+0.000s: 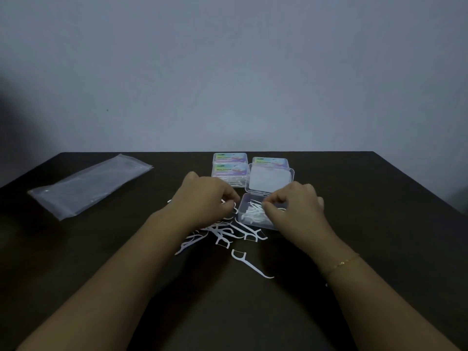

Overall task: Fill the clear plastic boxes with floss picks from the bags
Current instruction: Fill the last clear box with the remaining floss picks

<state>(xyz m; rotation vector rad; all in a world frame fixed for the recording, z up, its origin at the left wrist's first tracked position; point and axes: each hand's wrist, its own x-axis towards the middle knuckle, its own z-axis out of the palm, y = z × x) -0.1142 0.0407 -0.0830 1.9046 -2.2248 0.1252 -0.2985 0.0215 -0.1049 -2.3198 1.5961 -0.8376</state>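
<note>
An open clear plastic box (pixel 247 202) sits mid-table, its lid (pixel 271 179) tipped back, with white floss picks (pixel 253 214) inside. My right hand (pixel 293 207) hovers over the box, fingers curled and pinching floss picks at its rim. My left hand (pixel 205 201) is just left of the box, fingers curled over a loose heap of floss picks (pixel 228 233) and pinching some. One single floss pick (pixel 249 264) lies apart, nearer to me.
Two closed labelled boxes are stacked (pixel 230 168) behind the open one, and another closed box (pixel 270 162) stands to their right. A flat clear plastic bag (pixel 88 184) lies at the far left of the dark table (pixel 379 224). A wall rises behind.
</note>
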